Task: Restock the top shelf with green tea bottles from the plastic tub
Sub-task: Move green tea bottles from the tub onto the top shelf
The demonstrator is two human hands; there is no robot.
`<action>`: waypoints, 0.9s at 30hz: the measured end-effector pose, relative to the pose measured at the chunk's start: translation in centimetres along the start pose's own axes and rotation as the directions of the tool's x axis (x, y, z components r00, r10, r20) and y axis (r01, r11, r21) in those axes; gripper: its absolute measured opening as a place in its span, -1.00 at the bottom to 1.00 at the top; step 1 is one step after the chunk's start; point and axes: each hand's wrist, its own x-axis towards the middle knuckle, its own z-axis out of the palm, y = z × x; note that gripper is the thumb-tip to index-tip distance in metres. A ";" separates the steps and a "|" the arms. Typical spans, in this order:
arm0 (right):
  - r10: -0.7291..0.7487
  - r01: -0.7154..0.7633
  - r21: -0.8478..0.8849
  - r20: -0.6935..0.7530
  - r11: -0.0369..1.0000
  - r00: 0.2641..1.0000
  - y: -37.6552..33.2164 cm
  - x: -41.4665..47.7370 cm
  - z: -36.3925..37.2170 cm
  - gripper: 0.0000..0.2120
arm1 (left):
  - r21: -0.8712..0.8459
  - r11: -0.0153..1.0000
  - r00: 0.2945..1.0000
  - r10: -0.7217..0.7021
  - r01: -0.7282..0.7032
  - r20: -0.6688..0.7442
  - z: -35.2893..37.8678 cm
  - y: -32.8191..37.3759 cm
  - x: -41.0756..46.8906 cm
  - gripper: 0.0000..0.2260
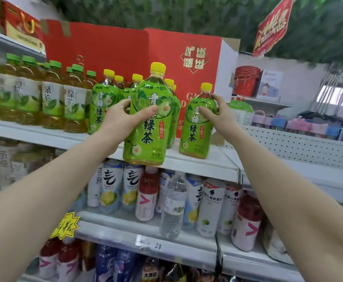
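Observation:
My left hand [123, 117] grips a green tea bottle [149, 131] with a yellow cap around its upper body, at the front edge of the white top shelf [197, 159]. My right hand [217, 110] holds a second green tea bottle [197, 127] by its shoulder; this one stands upright on the shelf, to the right. Several more yellow-capped green tea bottles [103, 100] stand behind and to the left. The plastic tub is out of view.
A big red carton [166, 58] stands behind the bottles on the top shelf. Green-capped tea bottles [50, 98] fill the shelf's left part. Lower shelves hold white, red and clear drink bottles [174, 202]. A pegboard counter [288, 143] lies to the right.

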 end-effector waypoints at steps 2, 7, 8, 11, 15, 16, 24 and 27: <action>-0.052 0.043 -0.245 -0.031 0.969 0.998 -0.3 -0.2 0.2 -0.23 | -0.009 1.000 1.000 0.001 -0.001 0.006 0.0 -0.3 0.3 0.07; -0.052 0.053 -0.555 0.017 0.830 0.998 -0.3 -1.7 2.7 0.24 | -0.014 1.000 1.000 -0.007 0.007 0.009 0.5 -1.3 1.2 0.07; -0.044 0.042 -0.541 0.010 0.840 0.999 -0.2 -1.6 3.1 0.25 | -0.018 1.000 1.000 -0.006 0.006 0.009 0.6 -1.5 1.3 0.06; -0.006 0.003 -0.511 -0.004 0.859 1.000 0.4 -0.4 3.7 0.23 | -0.012 1.000 0.999 -0.029 0.029 0.038 0.6 -1.8 1.6 0.10; 0.033 -0.020 -0.493 0.018 0.870 0.999 1.3 1.3 4.8 0.21 | 0.005 0.999 0.997 -0.046 0.046 0.057 0.4 -2.2 2.2 0.15; 0.040 -0.022 -0.484 0.027 0.875 0.999 1.4 1.6 4.9 0.21 | 0.005 0.999 0.998 -0.042 0.042 0.054 0.5 -2.3 2.2 0.16; -0.166 0.127 -0.340 -0.089 0.932 0.982 -0.5 0.5 4.1 -0.26 | -0.008 1.000 0.996 -0.027 0.028 0.090 1.5 -2.0 2.2 0.14; -0.101 0.089 0.194 0.055 0.977 0.993 -3.8 -2.1 3.9 -0.32 | -0.039 0.999 0.991 -0.030 0.035 0.133 2.8 -1.0 2.3 0.05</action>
